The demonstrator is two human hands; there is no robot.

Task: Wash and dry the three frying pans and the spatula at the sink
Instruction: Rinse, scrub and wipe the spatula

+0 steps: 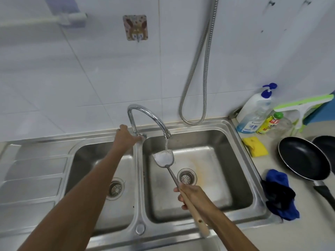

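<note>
- Double sink [138,178] — brushed stainless steel with a dull satin sheen, scuffed and stained on the right basin floor.
- Faucet [145,113]: polished chrome, mirror-bright.
- Spatula [173,175]: grey metal blade and shaft, matt; the handle is pale bare wood.
- Frying pan [304,158]: smooth black non-stick lining with a soft gloss, thin bright metal rim, black plastic handle.
- Sponge [254,146]: yellow foam, coarse and grubby.
- Cloth [280,194] — blue and black fabric, crumpled and soft.
- Shower hose [199,69]: ribbed metal, shiny.
- Wall tiles [90,69]: white glazed ceramic, glossy.
- Soap bottle [252,113]: clear plastic, blue plastic pump.
- Squeegee [301,104]: green and white plastic.
</note>
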